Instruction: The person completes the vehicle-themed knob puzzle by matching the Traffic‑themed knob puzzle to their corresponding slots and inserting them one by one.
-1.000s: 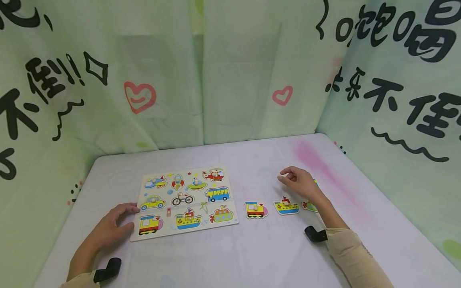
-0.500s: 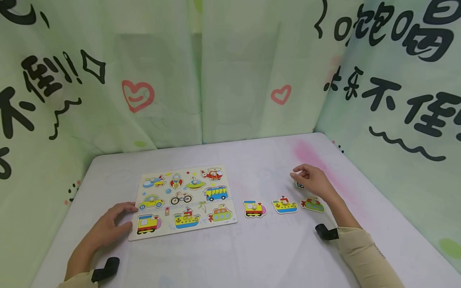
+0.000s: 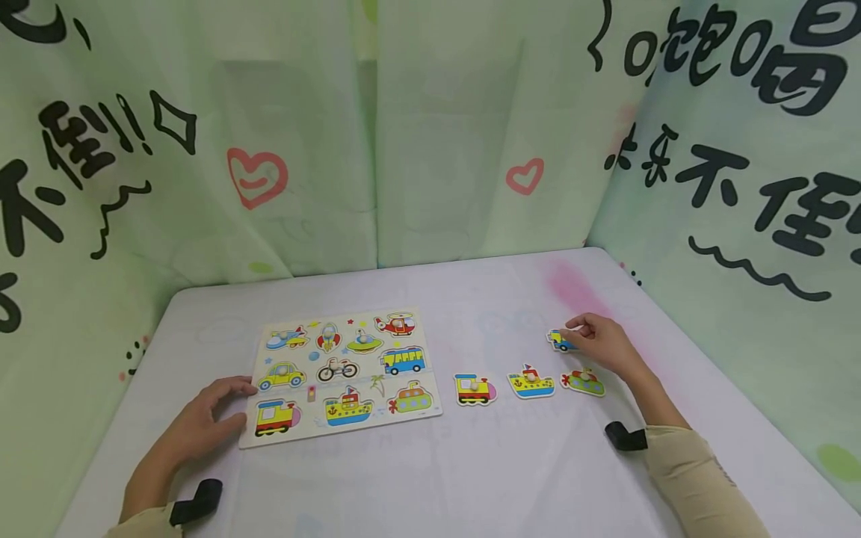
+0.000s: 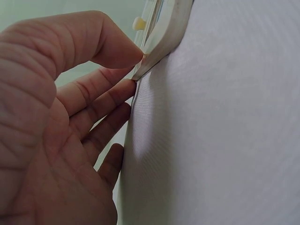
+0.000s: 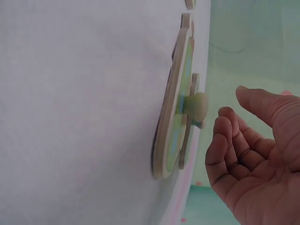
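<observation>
A white puzzle board (image 3: 312, 415) with pictures of vehicles lies at the left of the table. My left hand (image 3: 205, 418) rests at its left edge; thumb and fingertips touch the edge, as the left wrist view shows at the board's corner (image 4: 168, 35). To the right, my right hand (image 3: 602, 345) hovers at a blue bus piece (image 3: 560, 341), fingertips over its right part. Thumb and fingers of the right hand (image 5: 262, 159) are apart in the right wrist view, with nothing between them. Nearest that camera stands the green submarine piece (image 5: 174, 140) with its knob (image 5: 197, 107).
Between board and right hand lie a train piece (image 3: 474, 390) and a ship piece (image 3: 531, 382); the submarine piece (image 3: 583, 382) is just in front of the bus. A white cloth covers the table (image 3: 417, 486). Printed green curtains (image 3: 437, 134) enclose the back and sides.
My right hand has moved to the right across the loose pieces, uncovering the submarine and most of the bus. The left hand has stayed at the board's edge.
</observation>
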A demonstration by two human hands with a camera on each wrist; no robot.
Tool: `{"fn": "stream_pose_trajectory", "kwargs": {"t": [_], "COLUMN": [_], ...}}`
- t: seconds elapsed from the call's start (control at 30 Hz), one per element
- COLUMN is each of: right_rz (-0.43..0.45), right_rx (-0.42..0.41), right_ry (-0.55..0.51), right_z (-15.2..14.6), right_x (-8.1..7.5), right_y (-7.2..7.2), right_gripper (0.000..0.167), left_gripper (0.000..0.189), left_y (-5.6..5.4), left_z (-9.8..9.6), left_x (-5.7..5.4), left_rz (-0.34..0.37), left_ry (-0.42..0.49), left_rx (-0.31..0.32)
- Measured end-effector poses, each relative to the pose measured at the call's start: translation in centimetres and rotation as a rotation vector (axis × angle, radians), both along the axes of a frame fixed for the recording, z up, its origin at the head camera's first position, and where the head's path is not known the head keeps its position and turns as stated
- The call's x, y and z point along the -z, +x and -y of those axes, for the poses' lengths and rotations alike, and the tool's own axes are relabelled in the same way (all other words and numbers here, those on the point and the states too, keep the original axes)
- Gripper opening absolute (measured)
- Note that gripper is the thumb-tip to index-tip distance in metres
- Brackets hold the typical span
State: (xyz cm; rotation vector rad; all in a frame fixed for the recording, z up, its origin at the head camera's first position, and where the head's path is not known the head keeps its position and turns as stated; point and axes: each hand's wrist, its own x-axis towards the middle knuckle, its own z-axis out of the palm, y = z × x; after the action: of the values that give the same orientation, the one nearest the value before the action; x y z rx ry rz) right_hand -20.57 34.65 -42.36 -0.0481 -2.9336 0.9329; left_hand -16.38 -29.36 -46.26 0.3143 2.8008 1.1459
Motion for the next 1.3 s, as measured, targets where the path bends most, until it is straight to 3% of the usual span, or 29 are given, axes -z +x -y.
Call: {"fn": "stream_pose_trajectory", "kwargs": {"t": [0.53, 1.3], "right_rz": [0.102, 0.096], "right_rx": [-0.078, -0.136], "right_ry": [0.053, 0.111], "right_z": [-1.6, -1.5], "right_x": [0.7, 0.5], "right_y": [-1.3, -2.1], "right_gripper": [0.031, 0.017], "left_gripper": [0.038, 0.038], "left_y": [-0.1, 0.1], "left_z": [0.1, 0.0], "left_x": [0.3, -0.1], "left_rz": [-0.001, -0.004], "left_ry": [-0.001, -0.005], "left_rx": [0.006, 0.004]}}
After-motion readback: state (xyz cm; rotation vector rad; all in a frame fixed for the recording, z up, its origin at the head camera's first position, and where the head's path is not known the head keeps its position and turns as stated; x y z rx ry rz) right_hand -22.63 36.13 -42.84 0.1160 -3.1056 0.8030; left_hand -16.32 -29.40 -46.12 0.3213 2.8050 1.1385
